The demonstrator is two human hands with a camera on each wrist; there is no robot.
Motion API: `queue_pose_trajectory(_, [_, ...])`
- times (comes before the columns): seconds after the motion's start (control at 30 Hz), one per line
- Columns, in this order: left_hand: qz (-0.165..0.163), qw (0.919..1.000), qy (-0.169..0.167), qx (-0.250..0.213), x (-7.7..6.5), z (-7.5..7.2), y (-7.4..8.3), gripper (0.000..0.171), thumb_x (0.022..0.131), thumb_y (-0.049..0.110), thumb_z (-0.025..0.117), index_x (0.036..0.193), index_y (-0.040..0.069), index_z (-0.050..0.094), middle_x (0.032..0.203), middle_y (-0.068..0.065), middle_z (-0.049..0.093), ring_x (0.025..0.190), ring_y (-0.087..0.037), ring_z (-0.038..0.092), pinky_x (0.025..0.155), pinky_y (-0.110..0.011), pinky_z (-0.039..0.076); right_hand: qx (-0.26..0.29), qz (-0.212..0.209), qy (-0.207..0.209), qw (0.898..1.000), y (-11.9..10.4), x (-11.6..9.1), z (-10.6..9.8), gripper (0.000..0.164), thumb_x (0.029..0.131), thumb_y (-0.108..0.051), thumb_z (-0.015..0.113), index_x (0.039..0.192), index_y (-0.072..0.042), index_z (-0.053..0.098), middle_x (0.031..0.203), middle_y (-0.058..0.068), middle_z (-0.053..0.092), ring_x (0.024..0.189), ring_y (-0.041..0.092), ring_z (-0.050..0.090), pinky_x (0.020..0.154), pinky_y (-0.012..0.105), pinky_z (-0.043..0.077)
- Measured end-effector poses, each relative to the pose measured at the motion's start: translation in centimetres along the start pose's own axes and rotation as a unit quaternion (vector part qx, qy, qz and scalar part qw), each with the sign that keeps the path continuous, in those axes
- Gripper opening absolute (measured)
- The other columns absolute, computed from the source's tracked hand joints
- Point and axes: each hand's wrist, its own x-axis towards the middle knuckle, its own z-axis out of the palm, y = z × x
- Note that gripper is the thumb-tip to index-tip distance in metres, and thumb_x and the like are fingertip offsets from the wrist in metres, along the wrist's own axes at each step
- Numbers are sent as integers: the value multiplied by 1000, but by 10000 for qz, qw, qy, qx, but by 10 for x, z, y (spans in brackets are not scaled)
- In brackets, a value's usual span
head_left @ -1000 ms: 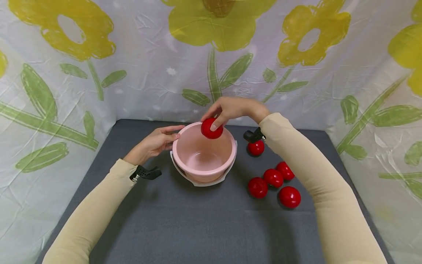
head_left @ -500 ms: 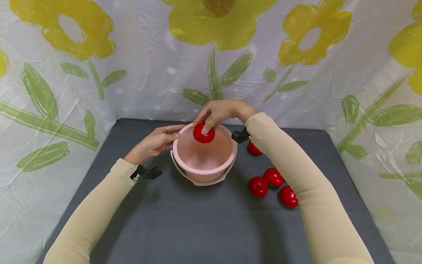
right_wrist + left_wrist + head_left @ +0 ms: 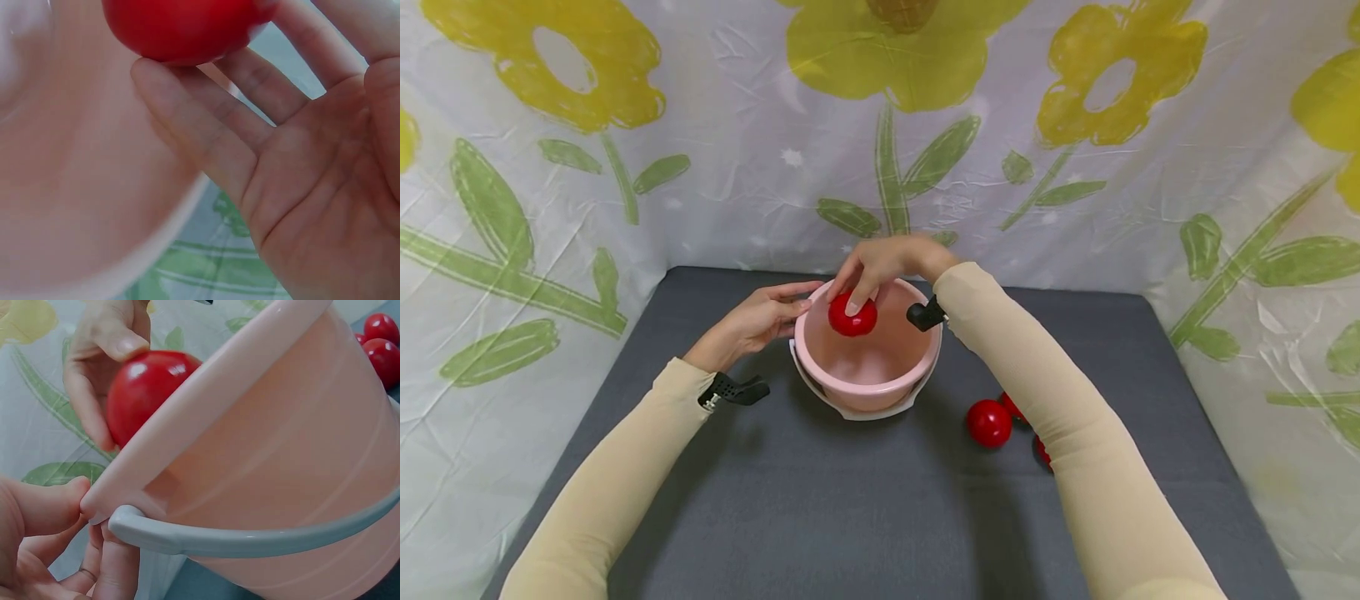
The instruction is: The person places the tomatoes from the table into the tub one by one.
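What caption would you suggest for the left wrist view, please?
Left grip holds the bucket rim; right grip holds a tomato.

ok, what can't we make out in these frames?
- Head: most of two red fruits on the table, behind the right sleeve.
- Left wrist: inside of the pink bucket, hidden by its own wall; lower part of the held fruit, behind the rim.
- Right wrist: top of the held fruit, cut off by the upper edge.

The right sleeve (image 3: 1067, 417) partly hides two red balls (image 3: 1042, 452); the right wrist view cuts the held ball (image 3: 187, 28) above.
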Motion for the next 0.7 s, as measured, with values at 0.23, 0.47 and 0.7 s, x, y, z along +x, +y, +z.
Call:
queue_pose_trajectory(0.23, [15,10000,19,-47,1,3,-1,53,101,11,53,153,10,38,109,12,67,91,-4,69,79,-24,60,30,153,-259,9995,7,10,8,43,90,-20,71,133,-21,64,136,3,58,122,23,55,95,38,57])
queue_pose_trajectory(0.47, [0,9999,47,-91,2,6,-2,51,102,9,51,152,10,39,111,10,66,90,-4,69,78,-24,60,36,240,-388,9990,11,15,13,44,90,-19,70,134,-21,63,138,4,56,123,23,55,96,37,56])
queue_pose_trajectory(0.7, [49,9998,3,-171,2,7,-2,52,102,8,49,153,8,37,110,9,67,89,-4,70,77,-23,60,178,286,-530,9980,17,21,19,44,90,-20,71,133,-20,64,137,5,57,120,23,57,97,35,56])
